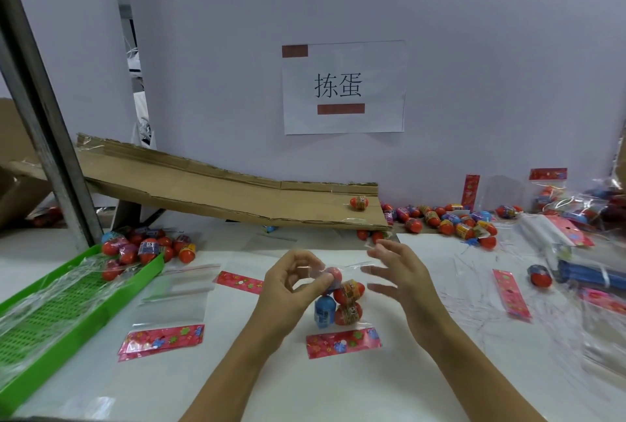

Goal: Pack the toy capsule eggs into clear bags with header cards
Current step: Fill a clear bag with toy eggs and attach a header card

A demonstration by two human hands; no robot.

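Note:
A clear bag (352, 267) with a red flowered header card (342, 342) lies at the table's middle, holding red capsule eggs (349, 313) and a blue one (324, 312). My left hand (291, 281) pinches the bag's open top around a red egg (333, 275). My right hand (398, 272) hovers just right of the bag mouth, fingers spread and blurred, holding nothing I can make out. Loose eggs lie in a pile at the back right (450, 220) and another at the left (149, 248).
A green slotted tray (67, 303) sits at the left. An empty bag with card (162, 337) lies beside it. A cardboard ramp (216, 191) slopes down from the back left with one egg (359, 202) on it. Filled bags and cards (511, 293) lie at the right.

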